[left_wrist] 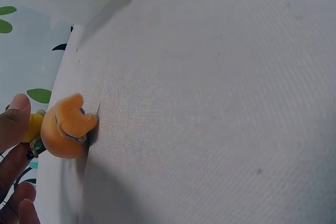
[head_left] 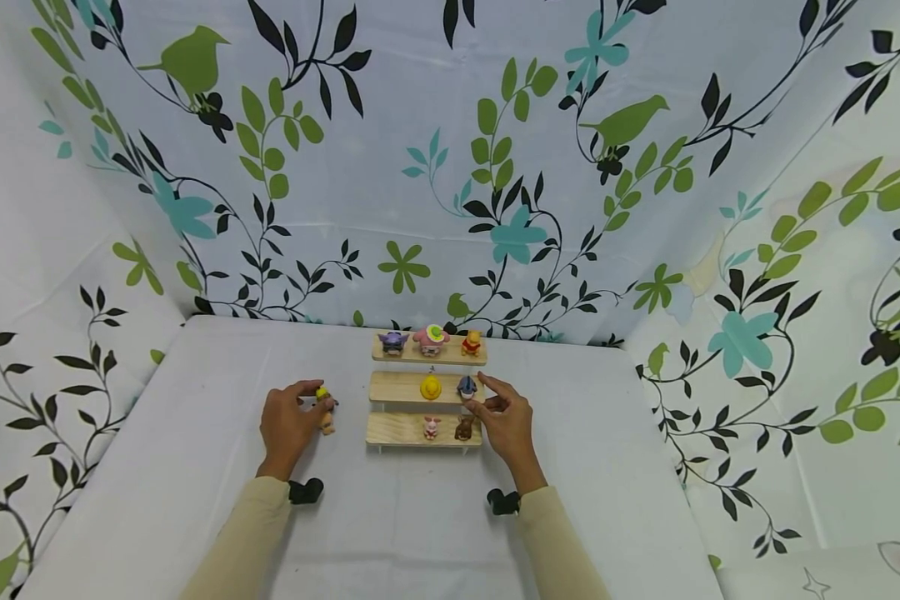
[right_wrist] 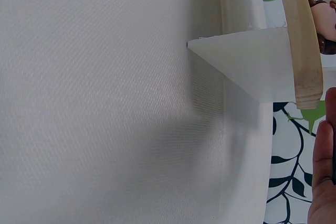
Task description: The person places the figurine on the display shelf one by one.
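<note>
My left hand (head_left: 291, 425) pinches a small orange figurine (left_wrist: 65, 132) with a yellow top, left of a three-step wooden display stand (head_left: 393, 429). In the left wrist view, the figurine's round orange end lies close to the white tabletop. My right hand (head_left: 508, 421) is at the right end of the middle step, thumb and forefinger around a small dark-blue figurine (head_left: 467, 387). A yellow figurine (head_left: 431, 386) stands beside it on that step. Below, on the front step, are a pink figurine (head_left: 431, 427) and a brown figurine (head_left: 463, 428).
On the top step sit a purple figurine (head_left: 393, 342), a pink one with a green-and-white top (head_left: 431, 340) and a yellow-and-red bear figurine (head_left: 472, 342). A white cloth covers the table (head_left: 405, 533). Leaf-patterned fabric (head_left: 345, 192) hangs behind and at the sides.
</note>
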The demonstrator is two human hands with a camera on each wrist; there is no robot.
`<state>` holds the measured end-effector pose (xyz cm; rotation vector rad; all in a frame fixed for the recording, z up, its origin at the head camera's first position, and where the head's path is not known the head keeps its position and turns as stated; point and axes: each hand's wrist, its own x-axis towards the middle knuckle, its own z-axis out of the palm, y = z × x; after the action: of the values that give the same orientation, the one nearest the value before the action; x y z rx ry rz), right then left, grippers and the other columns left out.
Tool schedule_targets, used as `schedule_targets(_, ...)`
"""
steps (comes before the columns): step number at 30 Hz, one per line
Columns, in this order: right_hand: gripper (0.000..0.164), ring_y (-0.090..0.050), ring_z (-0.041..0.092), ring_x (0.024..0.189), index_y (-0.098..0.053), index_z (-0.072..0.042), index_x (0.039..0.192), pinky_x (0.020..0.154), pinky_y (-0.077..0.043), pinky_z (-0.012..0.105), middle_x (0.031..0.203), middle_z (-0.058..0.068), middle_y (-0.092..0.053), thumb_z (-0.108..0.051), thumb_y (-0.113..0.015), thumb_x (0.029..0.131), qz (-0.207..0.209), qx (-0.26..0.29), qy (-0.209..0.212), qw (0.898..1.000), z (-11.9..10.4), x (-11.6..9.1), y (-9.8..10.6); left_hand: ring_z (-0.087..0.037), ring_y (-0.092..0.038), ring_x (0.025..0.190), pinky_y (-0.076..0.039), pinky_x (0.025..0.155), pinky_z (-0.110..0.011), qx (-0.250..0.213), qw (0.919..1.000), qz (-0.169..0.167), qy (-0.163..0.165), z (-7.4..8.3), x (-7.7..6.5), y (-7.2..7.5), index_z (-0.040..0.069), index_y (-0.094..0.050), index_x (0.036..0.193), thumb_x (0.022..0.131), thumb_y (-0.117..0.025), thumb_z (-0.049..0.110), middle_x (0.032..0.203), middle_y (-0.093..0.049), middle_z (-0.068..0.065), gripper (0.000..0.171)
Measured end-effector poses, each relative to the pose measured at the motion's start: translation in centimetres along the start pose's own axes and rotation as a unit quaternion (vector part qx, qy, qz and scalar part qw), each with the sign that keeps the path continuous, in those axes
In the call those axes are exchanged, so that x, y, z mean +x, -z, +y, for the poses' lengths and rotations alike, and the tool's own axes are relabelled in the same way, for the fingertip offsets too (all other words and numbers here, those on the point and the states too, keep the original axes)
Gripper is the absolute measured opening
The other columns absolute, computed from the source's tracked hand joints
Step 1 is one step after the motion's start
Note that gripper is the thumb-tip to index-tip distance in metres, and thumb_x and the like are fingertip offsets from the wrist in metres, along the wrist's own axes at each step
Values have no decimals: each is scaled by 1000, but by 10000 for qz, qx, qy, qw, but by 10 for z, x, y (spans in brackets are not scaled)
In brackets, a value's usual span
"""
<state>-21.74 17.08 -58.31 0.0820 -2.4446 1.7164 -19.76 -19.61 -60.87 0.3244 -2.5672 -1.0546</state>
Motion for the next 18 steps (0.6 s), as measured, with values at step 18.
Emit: schedule_targets(18,58,-69,15,90,-71,-24,141,75,-56,17,141,2,-70,-21,-88,85,3,-99,-32,9999,-1,-1,0,-30,-59,99,-42,76,-37,-283,9984,208,-451,17,1,14,10,-80,123,87,-89,16,114,-79,-13,37)
